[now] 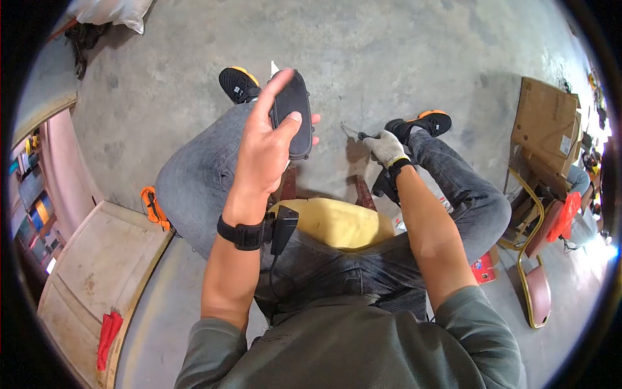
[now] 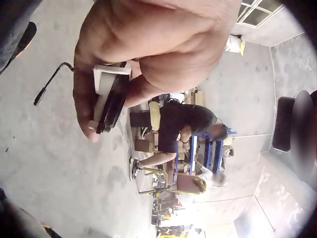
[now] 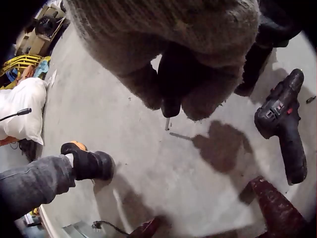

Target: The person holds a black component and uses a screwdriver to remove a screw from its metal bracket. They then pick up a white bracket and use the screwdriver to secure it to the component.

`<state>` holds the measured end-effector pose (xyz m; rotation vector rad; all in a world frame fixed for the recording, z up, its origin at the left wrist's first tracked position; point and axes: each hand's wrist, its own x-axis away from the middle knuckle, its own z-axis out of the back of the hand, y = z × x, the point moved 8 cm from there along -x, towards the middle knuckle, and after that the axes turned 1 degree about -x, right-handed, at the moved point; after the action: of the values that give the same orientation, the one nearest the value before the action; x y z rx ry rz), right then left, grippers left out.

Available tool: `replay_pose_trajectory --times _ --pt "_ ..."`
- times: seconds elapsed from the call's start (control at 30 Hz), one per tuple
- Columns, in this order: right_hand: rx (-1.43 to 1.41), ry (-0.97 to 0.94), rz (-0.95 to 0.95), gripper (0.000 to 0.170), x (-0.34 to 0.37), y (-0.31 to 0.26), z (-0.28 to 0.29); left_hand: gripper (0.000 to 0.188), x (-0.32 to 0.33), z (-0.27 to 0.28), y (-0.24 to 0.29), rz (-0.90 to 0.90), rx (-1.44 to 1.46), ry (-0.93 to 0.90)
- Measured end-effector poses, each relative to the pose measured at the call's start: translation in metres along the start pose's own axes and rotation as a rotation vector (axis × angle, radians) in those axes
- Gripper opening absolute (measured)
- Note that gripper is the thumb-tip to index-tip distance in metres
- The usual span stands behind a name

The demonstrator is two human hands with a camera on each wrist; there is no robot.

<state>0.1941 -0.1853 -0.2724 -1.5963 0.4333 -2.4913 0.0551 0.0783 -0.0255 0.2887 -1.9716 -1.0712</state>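
My bare left hand (image 1: pixel 262 152) grips a flat, dark oval casing (image 1: pixel 297 123), with the thumb across its face and the fingers behind. In the left wrist view, the casing's edge (image 2: pixel 113 96) shows a white part against a black one. My right hand (image 1: pixel 387 149) wears a knitted glove and holds a screwdriver (image 3: pixel 171 106) by its black handle. Its thin metal shaft points away from me over the floor, apart from the casing. A black cordless drill (image 3: pixel 285 126) lies on the floor close to the right hand.
A yellow seat (image 1: pixel 337 223) on dark red legs (image 1: pixel 364 193) stands between my thighs. To the right are a cardboard box (image 1: pixel 544 123) and a gold-framed chair (image 1: pixel 538 292). A pale panel (image 1: pixel 97 266) is at left. Another person (image 2: pixel 178 124) sits farther off.
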Motion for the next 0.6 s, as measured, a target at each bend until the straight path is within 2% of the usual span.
replay_pose_trajectory --times 0.03,0.07,0.13,0.27,0.43,0.6 --pt "0.034 0.032 0.010 0.059 0.000 -0.002 0.002 0.047 -0.001 -0.001 -0.003 0.035 -0.038 -0.016" --pt "0.032 0.031 0.012 0.059 -0.001 -0.004 0.003 0.047 -0.003 -0.001 -0.003 0.035 -0.041 -0.014" --pt "0.026 -0.009 -0.020 0.059 -0.003 -0.005 -0.001 0.029 -0.002 0.000 -0.009 0.076 -0.063 -0.031" --pt "0.055 0.025 0.033 0.057 -0.012 0.001 -0.005 0.016 -0.002 0.001 -0.013 0.062 -0.078 -0.042" --pt "0.013 -0.011 -0.033 0.051 0.006 -0.012 0.005 0.013 -0.006 -0.001 -0.012 0.052 -0.118 -0.058" --pt "-0.114 0.003 0.025 0.047 0.028 -0.019 0.034 0.012 -0.011 -0.002 -0.017 0.023 -0.147 -0.095"
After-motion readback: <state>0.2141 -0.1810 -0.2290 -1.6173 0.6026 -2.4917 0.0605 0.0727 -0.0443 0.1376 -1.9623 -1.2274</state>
